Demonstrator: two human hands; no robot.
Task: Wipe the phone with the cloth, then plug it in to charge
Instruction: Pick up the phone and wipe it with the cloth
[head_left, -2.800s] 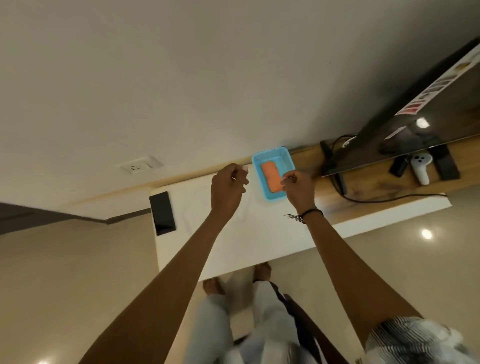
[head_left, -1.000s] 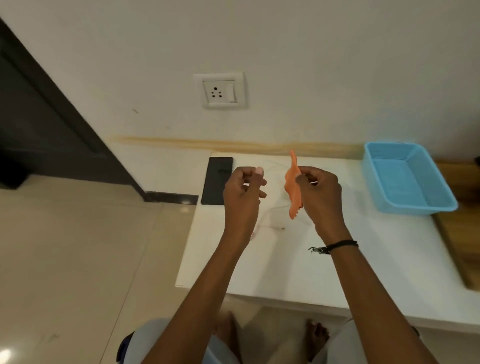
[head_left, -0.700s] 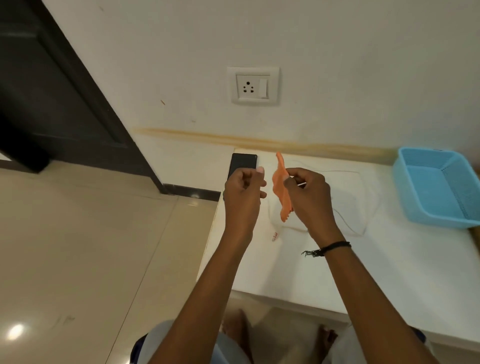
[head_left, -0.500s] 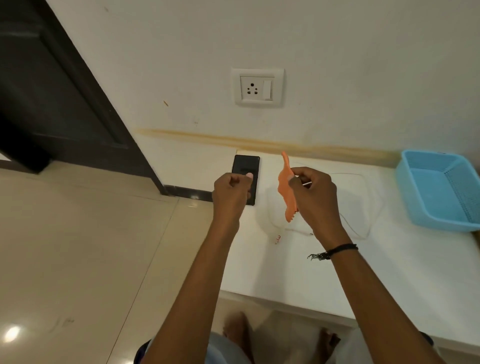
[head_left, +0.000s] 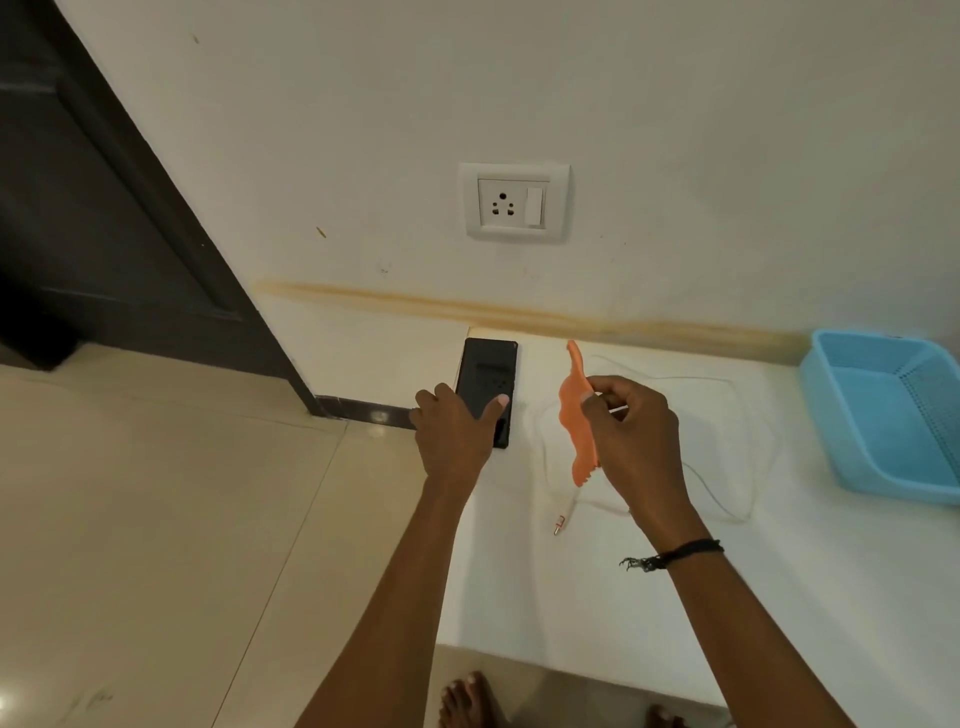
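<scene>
A black phone (head_left: 488, 376) lies flat at the left edge of the white table (head_left: 649, 571). My left hand (head_left: 454, 434) is spread over the phone's near end, thumb on its face and fingers at its left side; I cannot tell whether it grips. My right hand (head_left: 634, 441) holds an orange cloth (head_left: 574, 410) pinched upright above the table, right of the phone. A thin white charging cable (head_left: 727, 483) lies looped on the table under that hand, its plug end (head_left: 560, 522) pointing toward me.
A white wall socket (head_left: 514, 201) with a switch sits on the wall above the phone. A blue plastic basket (head_left: 831, 415) stands at the table's right. A dark door frame (head_left: 130, 208) is at the left, beige floor tiles below it. My bare feet show under the table edge.
The cloth was lifted out of the blue basket by my right hand. My left hand has moved left and down, opening from a closed pinch onto the phone's near end.
</scene>
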